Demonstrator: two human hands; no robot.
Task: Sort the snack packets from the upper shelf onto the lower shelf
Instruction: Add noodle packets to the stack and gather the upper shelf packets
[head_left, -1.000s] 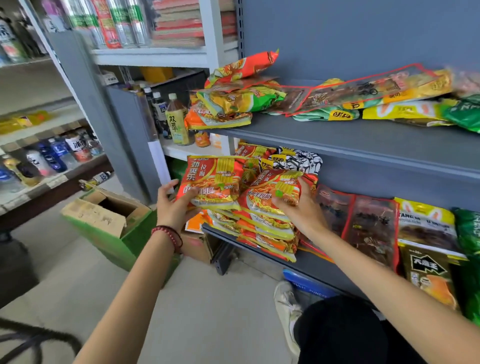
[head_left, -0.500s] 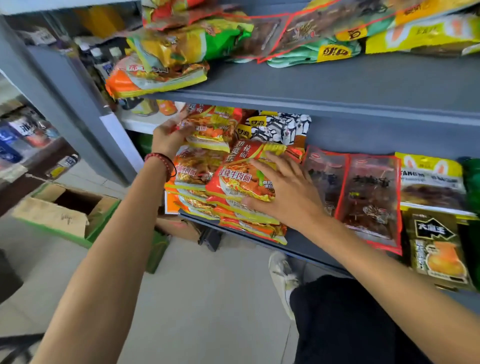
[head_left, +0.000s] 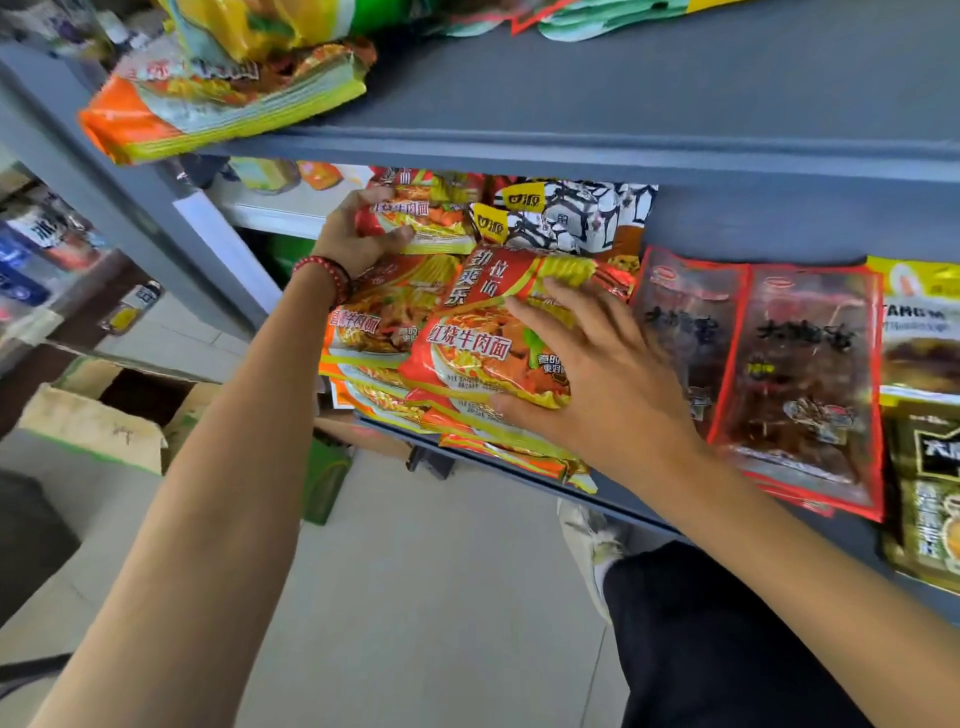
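Seating noodle packets on the lower shelf (head_left: 862, 536): clutching a rear packet (head_left: 421, 221) in the left grip (head_left: 353, 239), pressing the front stack (head_left: 467, 358) under the flat, straight-fingered right grip (head_left: 613, 384). Next, likely letting go and reaching above both grips for the upper-shelf packets (head_left: 223, 104).

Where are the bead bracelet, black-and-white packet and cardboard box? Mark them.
bead bracelet (head_left: 323, 271), head view, beads over the wrist
black-and-white packet (head_left: 582, 215), head view, patterned front
cardboard box (head_left: 88, 428), head view, near flap

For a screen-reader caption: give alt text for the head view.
A person's right hand presses flat on a noodle stack on the lower shelf, while the left hand grips a noodle packet behind it. More packets lie on the upper shelf.
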